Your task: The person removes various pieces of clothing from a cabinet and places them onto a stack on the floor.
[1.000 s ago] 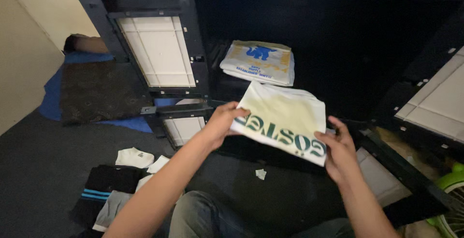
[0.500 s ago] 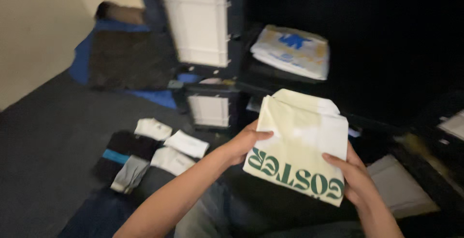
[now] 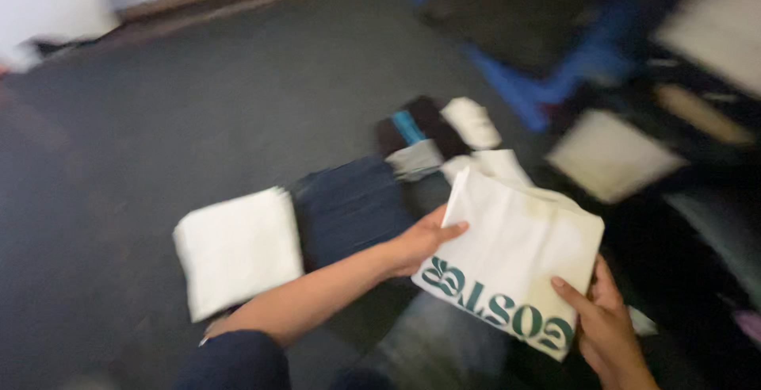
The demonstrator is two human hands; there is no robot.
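The person holds a folded cream-white garment with dark green lettering along its lower edge, raised above the lap and clear of the floor. The left hand grips the garment's left edge, thumb lying across the front face and the fingers hidden behind the cloth. The right hand clasps the lower right corner, thumb pressed on the front and the other fingers curled behind. On the dark grey carpet to the left lies a folded white cloth, flat and apart from both hands. Just beside it, to its right, lies a folded dark navy garment. Beyond that sits a cluster of small folded pieces, black with a blue stripe, grey and white; motion blur prevents telling them apart precisely. A blue mat lies at upper right, also blurred.
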